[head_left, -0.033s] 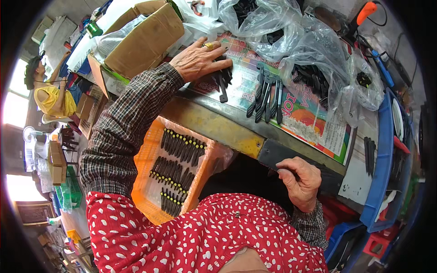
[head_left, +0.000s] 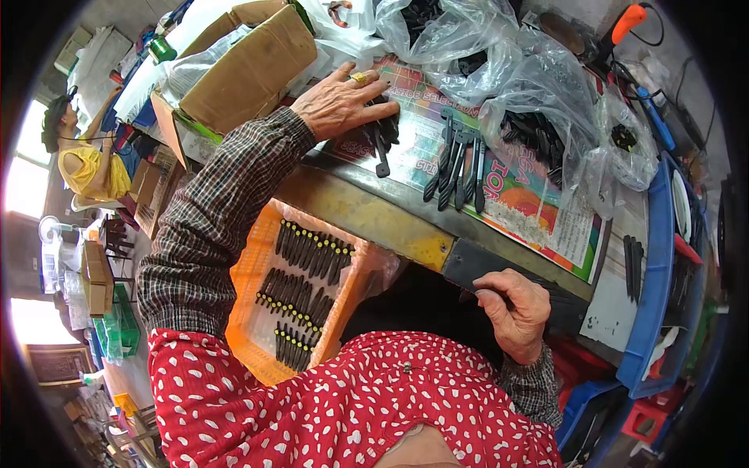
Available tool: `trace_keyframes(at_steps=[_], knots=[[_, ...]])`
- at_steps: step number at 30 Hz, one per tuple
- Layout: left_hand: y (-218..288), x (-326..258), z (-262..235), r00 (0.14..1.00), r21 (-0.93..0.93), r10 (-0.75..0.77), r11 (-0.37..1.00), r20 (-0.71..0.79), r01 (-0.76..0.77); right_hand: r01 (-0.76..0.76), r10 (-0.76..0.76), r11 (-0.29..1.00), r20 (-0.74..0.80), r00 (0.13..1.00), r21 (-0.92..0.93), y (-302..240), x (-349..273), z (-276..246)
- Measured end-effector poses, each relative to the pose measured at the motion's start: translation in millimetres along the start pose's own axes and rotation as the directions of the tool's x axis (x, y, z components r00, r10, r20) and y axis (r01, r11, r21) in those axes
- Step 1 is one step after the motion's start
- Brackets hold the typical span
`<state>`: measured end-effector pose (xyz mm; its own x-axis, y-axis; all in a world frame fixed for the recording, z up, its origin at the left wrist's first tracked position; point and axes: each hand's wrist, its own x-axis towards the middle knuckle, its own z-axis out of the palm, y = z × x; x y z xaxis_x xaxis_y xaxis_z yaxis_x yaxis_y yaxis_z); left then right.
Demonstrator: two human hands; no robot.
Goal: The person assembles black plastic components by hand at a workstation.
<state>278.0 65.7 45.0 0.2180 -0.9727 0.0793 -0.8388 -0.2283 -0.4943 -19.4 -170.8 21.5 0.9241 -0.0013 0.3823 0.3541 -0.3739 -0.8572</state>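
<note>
Left hand (head_left: 339,103), fingers bent over black pieces (head_left: 381,156) on the table (head_left: 413,235); right hand (head_left: 515,312) curled at its edge, both grips unclear; more pieces lie rightward, yellow-dotted ones (head_left: 293,292) lining an orange basket (head_left: 243,300) below.

Black pieces (head_left: 389,126): at twelve o'clock, under the left hand (head_left: 339,103), we see the bunch sitting a hair nearer six o'clock than before.
Longest piece (head_left: 381,161): we find its rounded end slightly closer to the table (head_left: 398,196) edge.
Extent: we barely make out this shift; whether the fingers share it, we cannot tell.
</note>
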Motion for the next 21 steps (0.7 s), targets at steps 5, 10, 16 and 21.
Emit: trace_keyframes(at_steps=[5, 10, 16, 21], knots=[[-3, -6, -9, 1.000, 0.101, -0.027, 0.995, 0.010, 0.026, -0.036, 0.036, 0.999, -0.003, 0.999, -0.010, -1, 0, 4], [-3, -20, -7, 0.990, 0.103, -0.137, 0.985, -0.032, 0.139, -0.046, 0.046, 0.998, -0.008, 0.999, -0.039, 0, 2, 6], [7, -36, 1, 0.881, -0.145, -0.347, 0.937, -0.322, 0.316, -0.060, 0.059, 0.997, -0.009, 0.998, -0.054, -3, 5, 9], [25, -26, -3, 0.626, -0.516, -0.768, 0.594, -0.135, 0.617, -0.103, 0.105, 0.992, 0.020, 0.994, -0.076, -8, 8, 10]])
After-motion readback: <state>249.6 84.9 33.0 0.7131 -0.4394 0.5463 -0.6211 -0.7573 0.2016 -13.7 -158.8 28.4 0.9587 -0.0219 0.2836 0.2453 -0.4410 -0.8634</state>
